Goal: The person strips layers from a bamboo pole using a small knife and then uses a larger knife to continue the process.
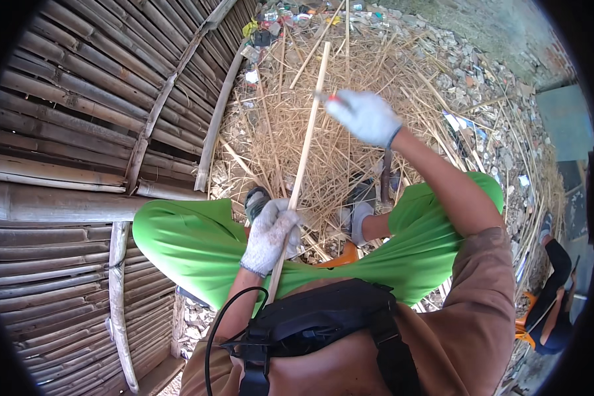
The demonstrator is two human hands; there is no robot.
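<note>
- While the gloved left hand closes around a pale slat in the head view, the slat's lower end runs down beside the black chest rig and its upper end extends beyond the right hand.
- Gloved right hand: fingers bent around a small red-handled tool, which lies at the slat's upper part; motion blur prevents telling whether its tip touches.
- Below: straw-coloured shavings over rubble, between green trousers.
- Left: bamboo wall.
- Far right: another person near an orange seat.
</note>
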